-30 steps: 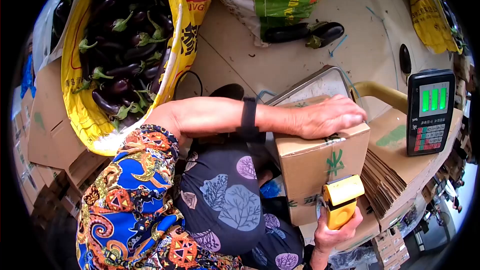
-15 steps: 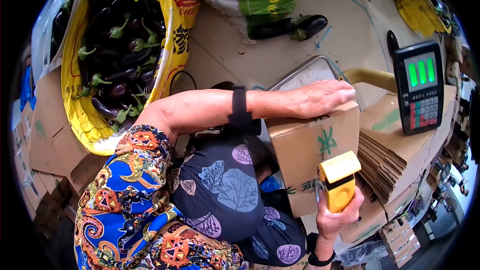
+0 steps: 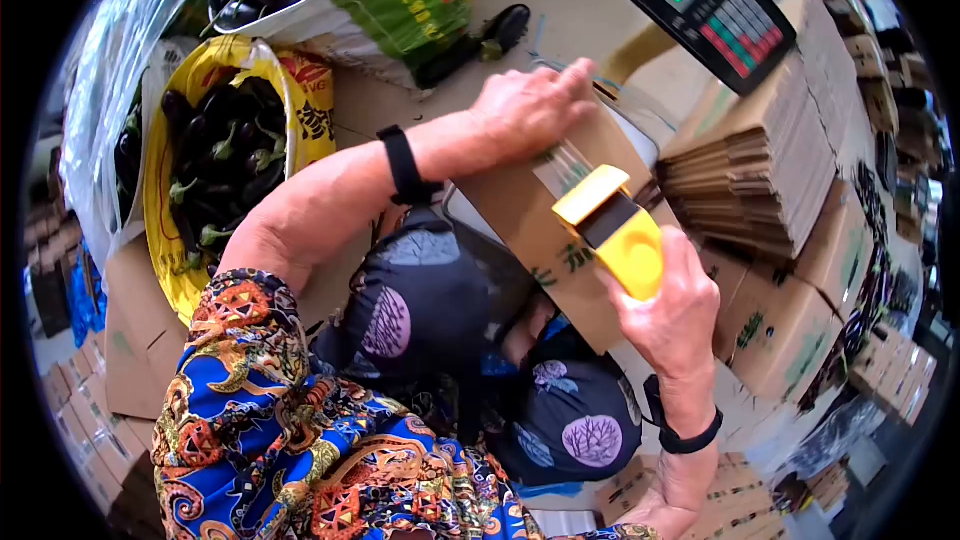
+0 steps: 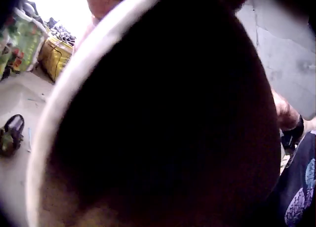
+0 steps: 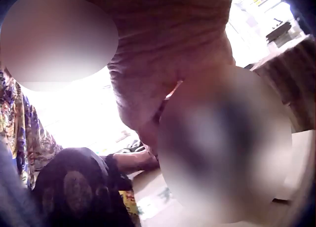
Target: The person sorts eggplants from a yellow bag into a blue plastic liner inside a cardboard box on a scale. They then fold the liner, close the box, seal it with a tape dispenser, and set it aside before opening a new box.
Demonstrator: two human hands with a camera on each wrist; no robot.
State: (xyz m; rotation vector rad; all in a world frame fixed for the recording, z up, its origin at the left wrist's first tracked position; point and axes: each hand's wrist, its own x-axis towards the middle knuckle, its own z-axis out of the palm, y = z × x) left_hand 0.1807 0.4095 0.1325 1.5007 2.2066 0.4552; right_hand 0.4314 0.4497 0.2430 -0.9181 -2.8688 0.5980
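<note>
A yellow handheld tape dispenser (image 3: 640, 252) is gripped in my right hand (image 3: 675, 310), its head tilted over a cardboard box (image 3: 515, 215) with green print. Between the dispenser and the box's far end shows a shiny strip of clear tape (image 3: 562, 168). At that far end my left hand (image 3: 530, 110) rests on the cardboard, its fingertips by the edge. Dark, close shapes fill most of the left wrist view. In the right wrist view my right hand (image 5: 173, 44) is near the lens, and blur hides what it holds.
A scale display (image 3: 700, 10) with green digits stands beyond the box, beside stacked flat cartons (image 3: 745, 165). A yellow sack (image 3: 165, 240) of eggplants is on the left. Two loose eggplants (image 3: 508, 28) lie on the floor near a green and white sack (image 3: 400, 15).
My right hand has raised the tape dispenser from the near side of the box toward its far end and my left hand. The head view has turned, and the box now sits more slanted.
</note>
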